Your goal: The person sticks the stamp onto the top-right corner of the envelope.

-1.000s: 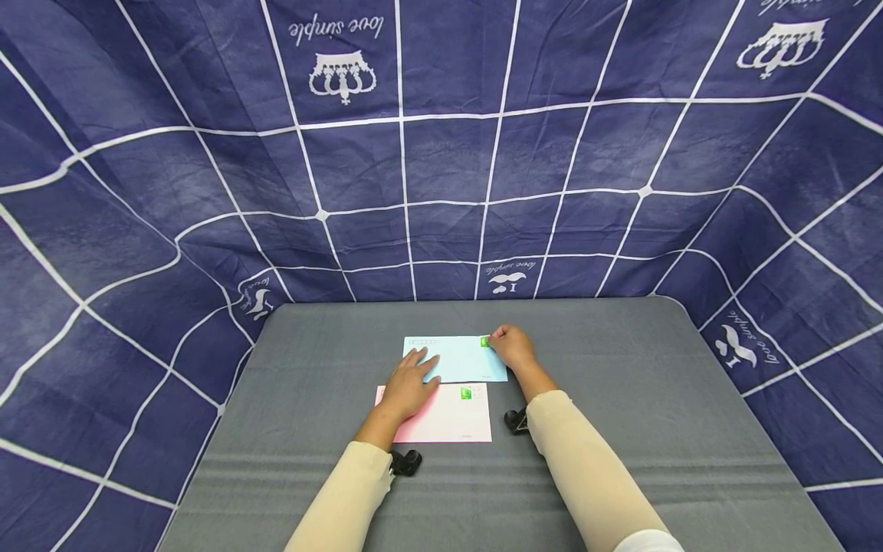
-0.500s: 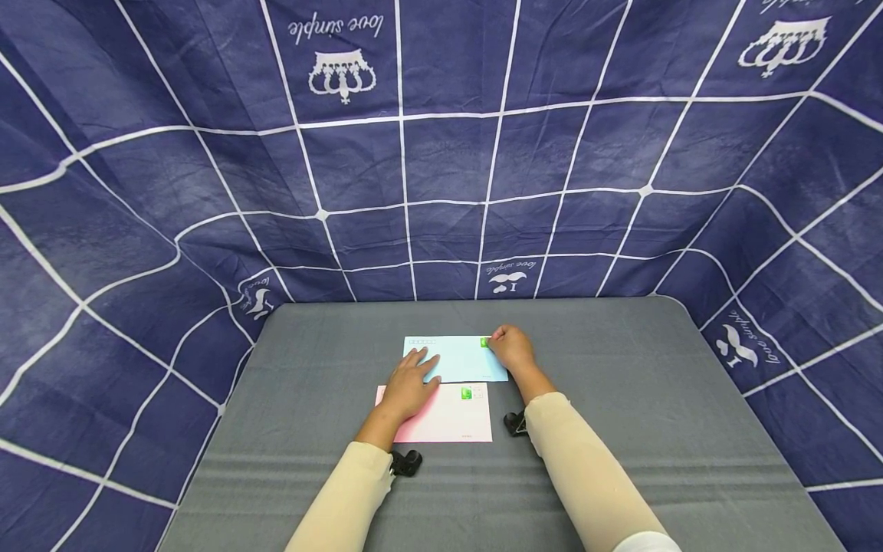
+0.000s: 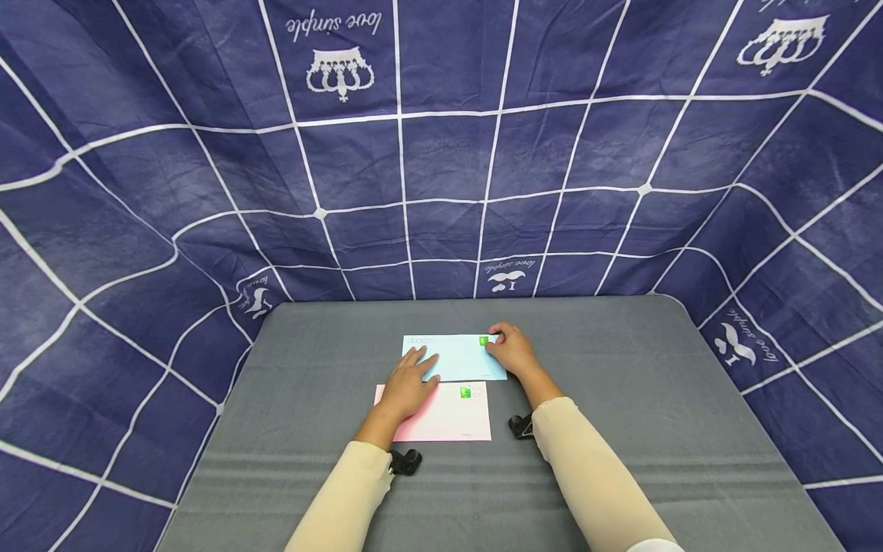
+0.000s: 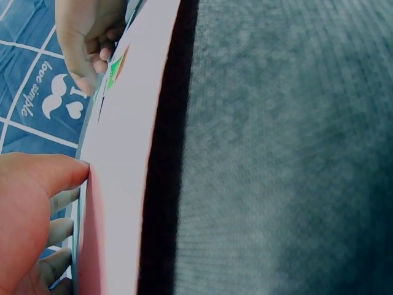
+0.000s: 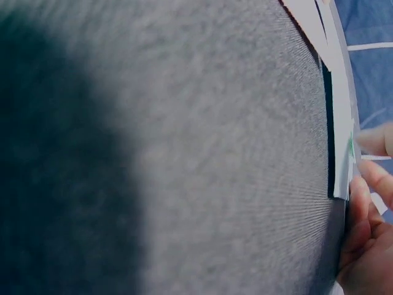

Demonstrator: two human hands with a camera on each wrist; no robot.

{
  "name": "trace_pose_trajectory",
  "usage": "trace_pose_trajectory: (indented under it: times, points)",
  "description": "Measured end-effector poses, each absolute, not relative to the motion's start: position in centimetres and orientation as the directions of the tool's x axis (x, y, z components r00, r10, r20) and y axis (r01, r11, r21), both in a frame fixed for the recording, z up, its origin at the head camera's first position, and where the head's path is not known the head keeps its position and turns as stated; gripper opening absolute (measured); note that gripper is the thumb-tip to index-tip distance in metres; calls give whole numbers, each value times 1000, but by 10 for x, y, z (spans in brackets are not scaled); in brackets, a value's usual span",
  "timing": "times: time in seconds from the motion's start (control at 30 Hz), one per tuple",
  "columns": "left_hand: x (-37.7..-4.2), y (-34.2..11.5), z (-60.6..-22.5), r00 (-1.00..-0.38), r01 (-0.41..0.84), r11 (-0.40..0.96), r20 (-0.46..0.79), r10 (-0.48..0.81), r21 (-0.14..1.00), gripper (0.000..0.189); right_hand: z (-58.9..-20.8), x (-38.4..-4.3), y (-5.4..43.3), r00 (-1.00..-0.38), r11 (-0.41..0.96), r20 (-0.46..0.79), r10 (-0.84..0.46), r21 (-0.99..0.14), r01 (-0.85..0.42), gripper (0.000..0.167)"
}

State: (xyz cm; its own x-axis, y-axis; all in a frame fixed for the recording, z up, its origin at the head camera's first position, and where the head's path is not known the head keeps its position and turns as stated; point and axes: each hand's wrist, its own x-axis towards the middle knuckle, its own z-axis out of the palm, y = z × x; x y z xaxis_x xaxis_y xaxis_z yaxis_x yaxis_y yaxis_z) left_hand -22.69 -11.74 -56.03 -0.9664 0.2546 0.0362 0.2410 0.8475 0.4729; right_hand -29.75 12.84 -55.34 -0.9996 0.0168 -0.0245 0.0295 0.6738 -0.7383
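A light blue envelope (image 3: 458, 366) lies flat on the grey table, with a small green stamp (image 3: 484, 340) at its top right corner. My left hand (image 3: 407, 389) rests with spread fingers on its left part, the palm over the pink envelope (image 3: 448, 423) below it. That pink envelope bears its own green stamp (image 3: 465, 392), which shows edge-on in the left wrist view. At the blue envelope's right end is my right hand (image 3: 513, 354), thumb right at the stamp and index finger by the top edge. In the right wrist view its thumb (image 5: 374, 140) and index finger stand apart.
The grey cloth-covered table (image 3: 621, 368) extends around both envelopes. A dark blue curtain (image 3: 441, 153) with white grid lines hangs behind the table and along both sides. Black wrist cameras (image 3: 405, 462) sit by the cream sleeves (image 3: 593, 468).
My right thumb and index finger have moved apart at the blue envelope's stamp, which now shows more fully. The right wrist has shifted slightly right. The left hand stays in place.
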Motion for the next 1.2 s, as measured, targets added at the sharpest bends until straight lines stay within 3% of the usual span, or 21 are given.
trace_pose_trajectory:
  times: [1.2]
  points:
    - [-225,-119,-558,-966,235,850,15,258,471,50,-559,-297,133,-1000,640,-4,-25,-768,-13,29]
